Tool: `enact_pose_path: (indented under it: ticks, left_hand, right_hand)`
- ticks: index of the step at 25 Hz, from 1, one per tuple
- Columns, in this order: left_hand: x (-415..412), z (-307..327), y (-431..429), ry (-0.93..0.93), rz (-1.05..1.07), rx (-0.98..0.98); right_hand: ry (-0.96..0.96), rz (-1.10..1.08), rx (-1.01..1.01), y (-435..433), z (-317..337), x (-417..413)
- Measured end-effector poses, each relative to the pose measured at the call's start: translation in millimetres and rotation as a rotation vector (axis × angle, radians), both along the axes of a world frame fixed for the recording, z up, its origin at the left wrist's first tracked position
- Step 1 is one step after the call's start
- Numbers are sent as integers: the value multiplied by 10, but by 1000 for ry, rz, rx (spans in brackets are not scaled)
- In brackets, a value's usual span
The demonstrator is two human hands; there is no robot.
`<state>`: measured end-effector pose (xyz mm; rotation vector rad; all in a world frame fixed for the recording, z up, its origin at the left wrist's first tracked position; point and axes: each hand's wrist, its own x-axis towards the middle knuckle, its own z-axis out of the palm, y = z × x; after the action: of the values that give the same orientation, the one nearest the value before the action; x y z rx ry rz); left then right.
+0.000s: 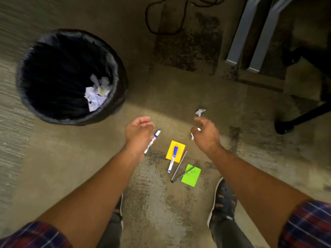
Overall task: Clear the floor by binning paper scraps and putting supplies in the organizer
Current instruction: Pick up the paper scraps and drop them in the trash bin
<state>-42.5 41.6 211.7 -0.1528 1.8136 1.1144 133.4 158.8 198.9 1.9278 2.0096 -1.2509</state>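
Observation:
A black-lined bin (pixel 122 86) stands at the left with crumpled paper (pixel 97 94) inside. My left hand (pixel 138 130) hovers open beside a blue-capped marker (pixel 152 141) lying on the carpet. My right hand (pixel 206 133) is curled around a small white paper scrap (pixel 198 129) that peeks out by the thumb. Another crumpled scrap (pixel 200 111) lies just beyond its fingertips. Between my arms lie a second marker (pixel 172 159) on a yellow sticky note (pixel 181 147), a green sticky note (pixel 191 177) and two thin dark pens (pixel 179 165). No organizer is in view.
A black cable (pixel 164 24) loops on the carpet at the top. Grey table legs (pixel 250 36) and a dark chair base (pixel 295 120) stand at the right. My shoes (pixel 223 197) are planted just behind the supplies.

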Motion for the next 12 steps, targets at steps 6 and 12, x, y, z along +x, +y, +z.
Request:
enact_pose_path:
  ticks: [6, 12]
  left_hand:
    - [935, -1233, 532, 147, -332, -97]
    - [1468, -2214, 948, 339, -624, -215]
  right_hand:
    - [-85, 304, 29, 755, -960, 794]
    - [-77, 502, -32, 1102, -1843, 811]
